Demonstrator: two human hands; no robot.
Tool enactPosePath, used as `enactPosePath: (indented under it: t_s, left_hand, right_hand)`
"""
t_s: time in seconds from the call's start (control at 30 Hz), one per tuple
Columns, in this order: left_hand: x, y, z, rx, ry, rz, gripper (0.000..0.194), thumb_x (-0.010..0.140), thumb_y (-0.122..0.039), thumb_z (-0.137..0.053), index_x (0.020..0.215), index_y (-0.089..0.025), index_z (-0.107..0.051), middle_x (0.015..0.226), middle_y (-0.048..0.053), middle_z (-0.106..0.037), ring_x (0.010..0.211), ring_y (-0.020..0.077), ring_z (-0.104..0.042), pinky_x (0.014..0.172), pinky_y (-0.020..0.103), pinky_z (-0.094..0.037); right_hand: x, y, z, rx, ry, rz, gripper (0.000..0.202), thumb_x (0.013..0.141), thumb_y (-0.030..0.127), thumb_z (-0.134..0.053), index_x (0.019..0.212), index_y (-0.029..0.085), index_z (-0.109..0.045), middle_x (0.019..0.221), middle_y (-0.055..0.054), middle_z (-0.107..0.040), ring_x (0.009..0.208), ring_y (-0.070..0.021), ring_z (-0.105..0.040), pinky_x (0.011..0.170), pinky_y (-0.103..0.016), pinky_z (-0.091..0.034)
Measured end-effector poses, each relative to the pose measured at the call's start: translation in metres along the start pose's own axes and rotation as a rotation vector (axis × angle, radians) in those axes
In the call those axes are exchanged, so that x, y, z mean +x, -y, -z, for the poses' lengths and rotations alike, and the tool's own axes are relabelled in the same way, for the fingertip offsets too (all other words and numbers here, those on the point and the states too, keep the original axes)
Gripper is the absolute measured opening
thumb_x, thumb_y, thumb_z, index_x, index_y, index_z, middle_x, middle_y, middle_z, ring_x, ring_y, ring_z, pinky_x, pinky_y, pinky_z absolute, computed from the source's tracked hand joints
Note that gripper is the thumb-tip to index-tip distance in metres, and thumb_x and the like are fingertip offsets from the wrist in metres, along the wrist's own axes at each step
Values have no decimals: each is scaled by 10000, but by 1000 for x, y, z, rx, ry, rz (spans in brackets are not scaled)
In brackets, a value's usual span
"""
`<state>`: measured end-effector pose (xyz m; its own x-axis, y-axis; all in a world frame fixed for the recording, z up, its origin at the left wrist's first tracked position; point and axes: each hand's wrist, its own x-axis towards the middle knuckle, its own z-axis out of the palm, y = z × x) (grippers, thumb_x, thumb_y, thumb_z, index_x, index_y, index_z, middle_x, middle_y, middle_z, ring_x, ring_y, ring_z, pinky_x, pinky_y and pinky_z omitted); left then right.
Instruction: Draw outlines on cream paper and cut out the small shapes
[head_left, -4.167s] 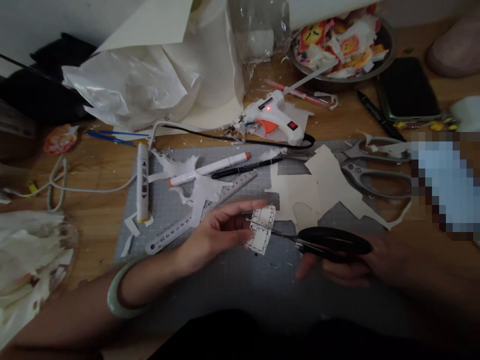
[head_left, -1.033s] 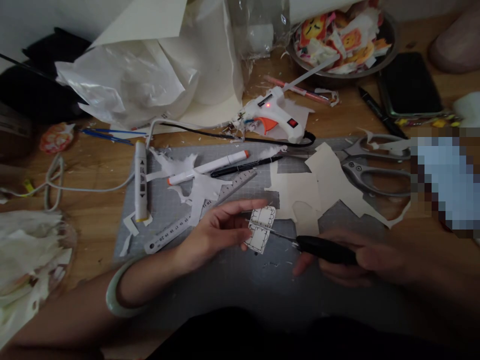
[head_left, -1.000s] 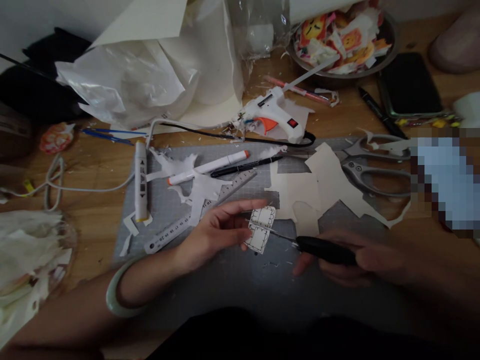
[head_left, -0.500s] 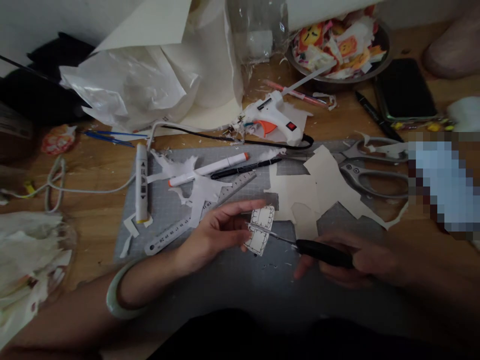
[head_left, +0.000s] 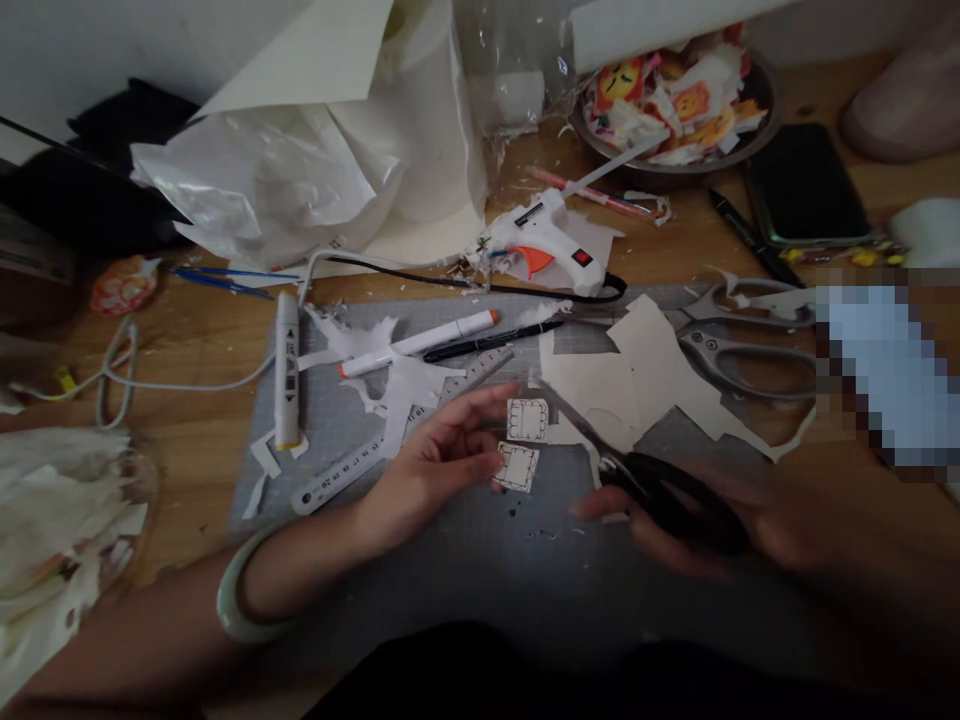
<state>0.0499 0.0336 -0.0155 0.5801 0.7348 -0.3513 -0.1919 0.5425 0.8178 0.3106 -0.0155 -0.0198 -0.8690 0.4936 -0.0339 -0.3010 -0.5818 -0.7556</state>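
Between the thumb and fingers of my left hand (head_left: 450,455) is a small paper piece (head_left: 519,468) with a black drawn outline. Just above it, by my fingertips, is a second small paper piece (head_left: 528,420) with scalloped line drawing; whether my fingers touch it I cannot tell. My right hand (head_left: 675,525) has its fingers in the black handles of a pair of scissors (head_left: 611,465). Their blades point up and left, to the right of the two pieces and clear of them. Cream paper offcuts (head_left: 600,385) lie behind the blades on the grey cutting mat (head_left: 450,575).
Beyond the mat lie a white glue gun (head_left: 551,240) and its cable. Larger grey scissors (head_left: 750,345) lie at right. A steel ruler (head_left: 337,475), a marker (head_left: 286,375) and a black pen (head_left: 491,342) rest on the mat. A metal bowl (head_left: 675,165) holds paper scraps.
The drawn paper, one piece before with the scissor blades across it, is now in two parts. My right hand has drawn the scissors away to the right, and their blades point more upward.
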Motion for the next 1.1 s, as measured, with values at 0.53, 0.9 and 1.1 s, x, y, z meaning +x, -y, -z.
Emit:
enactPosePath:
  t_s: [0.53, 0.9, 1.1]
  left_hand:
    - [-3, -5, -7, 43, 133, 149, 309, 753, -33, -691, 1032, -161, -652, 855, -1, -648, 685, 55, -557, 661, 161, -450]
    - [-1, -7, -5, 192, 132, 158, 219, 865, -324, -603, 767, -171, -479, 568, -40, -574, 535, 96, -512, 604, 235, -405]
    - [-1, -8, -3, 275, 138, 175, 260, 880, -357, -511, 693, -179, -478, 555, -33, -549, 513, 106, -497, 581, 253, -381]
  right_hand:
    - [7, -6, 0, 227, -188, -14, 398, 872, 518, -550, 796, 127, -569, 441, 109, -306, 341, -42, -217, 339, -175, -185]
    - [14, -1, -9, 251, -291, -58, 340, 931, 429, -430, 731, 160, -489, 451, 109, -255, 336, -52, -189, 302, -174, -168]
    - [10, -26, -5, 290, -135, -57, 410, 783, 545, -624, 827, 155, -505, 483, 117, -320, 340, -43, -243, 314, -176, -218]
